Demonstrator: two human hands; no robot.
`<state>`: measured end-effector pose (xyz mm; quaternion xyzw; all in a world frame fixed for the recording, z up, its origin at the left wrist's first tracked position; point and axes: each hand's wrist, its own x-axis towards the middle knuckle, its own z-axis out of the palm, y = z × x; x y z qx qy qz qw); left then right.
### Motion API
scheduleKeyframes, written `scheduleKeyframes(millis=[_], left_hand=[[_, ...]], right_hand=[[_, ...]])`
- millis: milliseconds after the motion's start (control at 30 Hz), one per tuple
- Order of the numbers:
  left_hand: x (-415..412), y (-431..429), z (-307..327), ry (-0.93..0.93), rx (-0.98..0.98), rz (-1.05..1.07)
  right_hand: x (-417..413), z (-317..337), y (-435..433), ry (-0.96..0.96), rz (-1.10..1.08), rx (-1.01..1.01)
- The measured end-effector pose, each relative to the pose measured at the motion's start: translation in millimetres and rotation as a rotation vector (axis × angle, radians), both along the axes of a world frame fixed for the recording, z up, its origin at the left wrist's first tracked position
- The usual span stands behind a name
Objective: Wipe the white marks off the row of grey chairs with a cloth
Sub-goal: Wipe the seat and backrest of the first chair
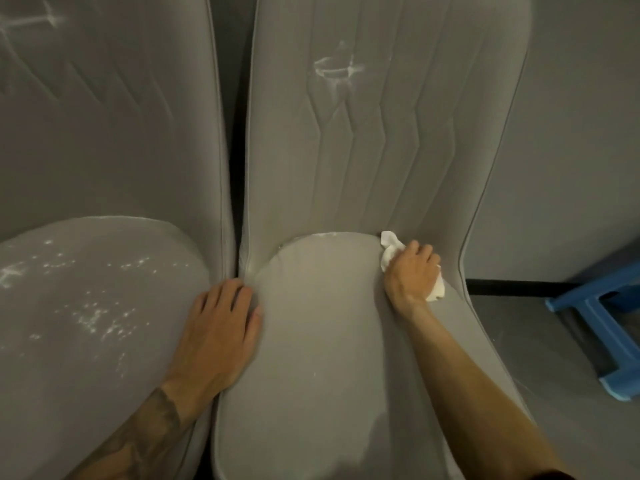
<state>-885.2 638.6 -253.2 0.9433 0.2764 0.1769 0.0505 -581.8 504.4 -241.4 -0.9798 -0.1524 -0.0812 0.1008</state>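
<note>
Two grey padded chairs stand side by side. My right hand (410, 271) grips a crumpled white cloth (389, 249) at the back right corner of the right chair's seat (318, 341), where seat meets backrest. That chair's backrest (346, 150) carries a white mark (337, 69) high up, and a thin white line runs along the seat's rear edge. My left hand (221, 327) rests flat, fingers straight, on the left edge of this seat by the gap between the chairs. White specks are scattered over the left chair's seat (86, 306), and its backrest has white marks (27, 26) at the top left.
A blue plastic stool (602, 327) stands on the floor to the right of the chairs. A grey wall (571, 150) with a dark skirting strip runs behind it. A narrow dark gap (237, 168) separates the two backrests.
</note>
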Motion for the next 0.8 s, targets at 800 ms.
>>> scheduleKeyframes(millis=[800], left_hand=[[9,7,-16,-0.057,-0.006,0.01]], right_hand=[[-4,-17,91,0.003,0.471,-0.195]])
